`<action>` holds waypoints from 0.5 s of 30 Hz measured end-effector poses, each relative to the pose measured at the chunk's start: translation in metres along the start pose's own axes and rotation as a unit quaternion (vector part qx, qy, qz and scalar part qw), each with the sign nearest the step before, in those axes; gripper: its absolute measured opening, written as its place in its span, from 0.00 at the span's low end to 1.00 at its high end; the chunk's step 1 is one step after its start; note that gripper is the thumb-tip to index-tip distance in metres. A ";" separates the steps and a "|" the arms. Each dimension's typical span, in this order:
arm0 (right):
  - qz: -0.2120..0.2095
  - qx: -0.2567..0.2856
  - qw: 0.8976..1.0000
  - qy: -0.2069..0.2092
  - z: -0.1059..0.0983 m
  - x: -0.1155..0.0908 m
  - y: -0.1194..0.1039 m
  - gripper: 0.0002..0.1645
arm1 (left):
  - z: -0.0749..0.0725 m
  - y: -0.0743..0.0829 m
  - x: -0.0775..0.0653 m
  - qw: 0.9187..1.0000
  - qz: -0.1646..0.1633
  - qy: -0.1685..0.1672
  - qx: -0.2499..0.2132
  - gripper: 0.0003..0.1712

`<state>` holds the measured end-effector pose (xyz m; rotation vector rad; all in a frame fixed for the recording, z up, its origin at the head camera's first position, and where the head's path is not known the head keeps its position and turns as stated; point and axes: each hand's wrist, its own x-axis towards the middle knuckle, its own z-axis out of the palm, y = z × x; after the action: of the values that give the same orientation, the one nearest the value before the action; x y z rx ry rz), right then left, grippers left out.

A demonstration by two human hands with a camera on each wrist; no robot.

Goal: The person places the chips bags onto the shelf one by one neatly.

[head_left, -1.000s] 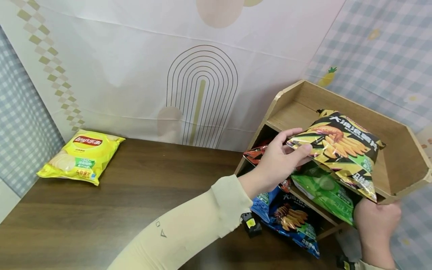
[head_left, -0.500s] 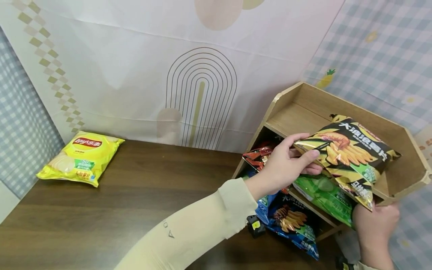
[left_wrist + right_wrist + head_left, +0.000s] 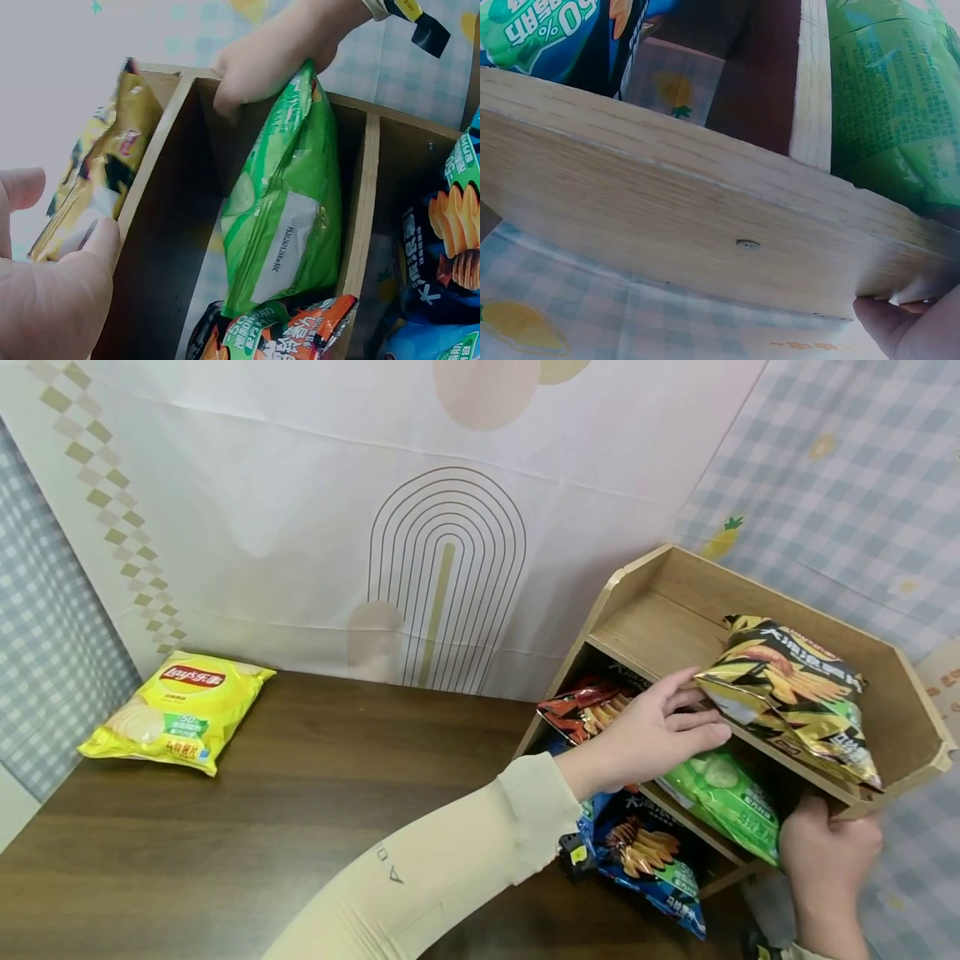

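Observation:
A black-and-gold bag of chips (image 3: 798, 689) lies on the top tier of a small wooden shelf (image 3: 637, 625). My left hand (image 3: 656, 735) is at the bag's near left end, its fingers extended over the tier's front edge. Thumb and fingers stand apart around the end of the gold bag (image 3: 112, 169) in the left wrist view. At the shelf's right side, my right hand (image 3: 828, 856) grips the wooden side panel under the top tier. The right wrist view shows the thumb of this hand (image 3: 900, 330) on the panel (image 3: 705, 202).
A green chip bag (image 3: 723, 802) and a red one (image 3: 581, 710) fill the middle tier. Blue chip bags (image 3: 652, 852) sit below, poking out in front. Far left on the brown table (image 3: 337, 760) lies a yellow Lay's bag (image 3: 180, 710).
The black-and-gold bag has come down onto the top tier, farther right. My left hand has followed rightward and loosened its hold on it. My right hand stays at the shelf's side.

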<state>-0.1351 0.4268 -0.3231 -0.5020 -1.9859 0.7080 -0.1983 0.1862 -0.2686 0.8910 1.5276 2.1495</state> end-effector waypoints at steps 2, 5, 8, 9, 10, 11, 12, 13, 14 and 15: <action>-0.002 0.004 1.000 0.007 0.001 0.000 0.000 0.14 | 0.000 -0.001 -0.001 1.000 0.001 -0.018 0.009 0.43; 0.028 0.005 1.000 0.002 0.000 0.000 0.000 0.20 | 0.001 -0.003 -0.004 0.999 0.016 -0.022 0.037 0.44; 0.032 0.006 0.999 -0.002 0.000 0.000 0.000 0.22 | 0.000 -0.004 -0.005 0.998 0.033 -0.021 0.059 0.44; 0.035 0.005 0.999 -0.002 -0.001 0.000 -0.001 0.22 | 0.000 -0.005 -0.005 0.997 0.039 -0.021 0.064 0.44; 0.034 0.004 0.999 -0.003 -0.001 0.000 -0.001 0.22 | -0.001 -0.006 -0.006 0.996 0.044 -0.020 0.069 0.43; 0.034 0.001 0.999 -0.004 -0.001 0.000 -0.001 0.21 | -0.002 -0.007 -0.007 0.996 0.050 -0.019 0.072 0.43; 0.033 -0.001 0.999 -0.004 -0.001 0.001 -0.001 0.20 | -0.004 -0.009 -0.009 0.996 0.056 -0.020 0.072 0.43; 0.029 -0.001 1.000 -0.005 -0.001 0.001 0.000 0.20 | -0.007 -0.011 -0.012 0.995 0.064 -0.020 0.078 0.42; 0.028 -0.004 1.000 -0.007 0.000 0.001 0.000 0.20 | -0.010 -0.014 -0.015 0.994 0.072 -0.018 0.086 0.42; 0.026 -0.007 1.000 -0.009 0.000 0.001 0.000 0.20 | -0.014 -0.016 -0.018 0.992 0.078 -0.017 0.095 0.41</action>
<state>-0.1353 0.4275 -0.3226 -0.5592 -2.0026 0.7322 -0.1955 0.1707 -0.2923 1.1404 1.7196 2.1057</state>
